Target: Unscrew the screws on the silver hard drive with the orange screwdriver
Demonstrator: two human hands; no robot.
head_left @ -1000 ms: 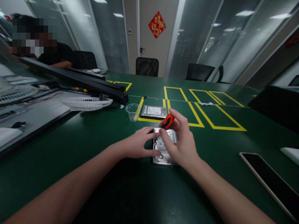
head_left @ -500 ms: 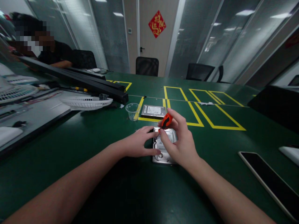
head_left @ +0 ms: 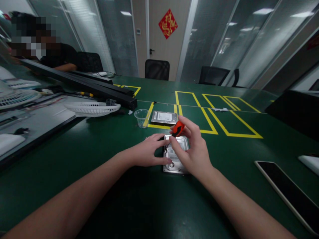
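Note:
A silver hard drive [head_left: 175, 159] lies flat on the green table [head_left: 112, 139] in front of me. My left hand [head_left: 147, 153] grips its left edge, thumb at the near corner and fingers at the far corner. My right hand [head_left: 193, 151] is closed round a small screwdriver with an orange and black handle [head_left: 178, 128], held upright over the drive's far left corner. The tip is hidden behind my fingers.
A second hard drive [head_left: 164, 117] and a clear plastic cup [head_left: 141, 118] sit beyond, by yellow tape squares [head_left: 211, 113]. A white fan grille [head_left: 92, 108] and long black bars [head_left: 82, 84] lie left. A dark tablet [head_left: 289, 194] lies right. Another person sits far left.
Both hands stay on the drive. The screwdriver handle has shifted slightly in my right fingers; the view has tilted a little.

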